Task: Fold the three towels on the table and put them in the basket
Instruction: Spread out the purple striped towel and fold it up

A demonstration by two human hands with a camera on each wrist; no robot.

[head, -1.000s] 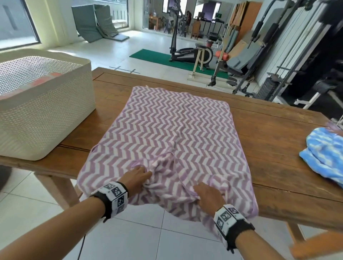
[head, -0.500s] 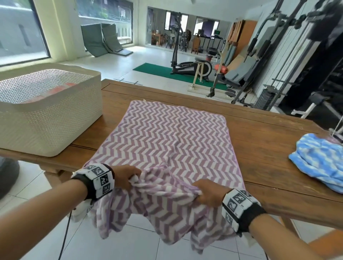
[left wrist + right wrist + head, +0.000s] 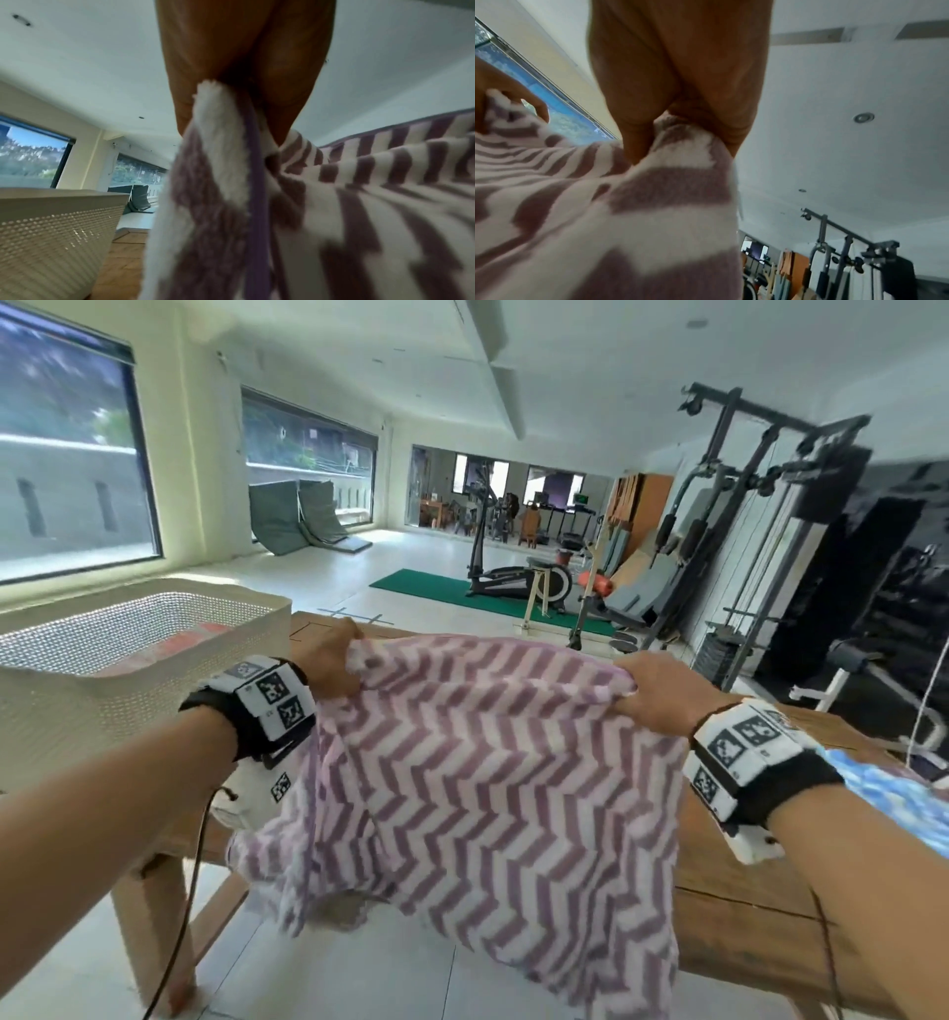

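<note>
basket left | blue towel right | purple towel hides table

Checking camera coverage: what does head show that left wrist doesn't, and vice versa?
Head only: the right hand gripping the towel's other corner, the blue towel on the table, pink cloth inside the basket, the gym machines.
Left wrist only: a close look at the left hand's fingers pinching the towel corner, from below.
Both: left hand, striped towel, basket, windows.

Gym machine, green mat, windows
</note>
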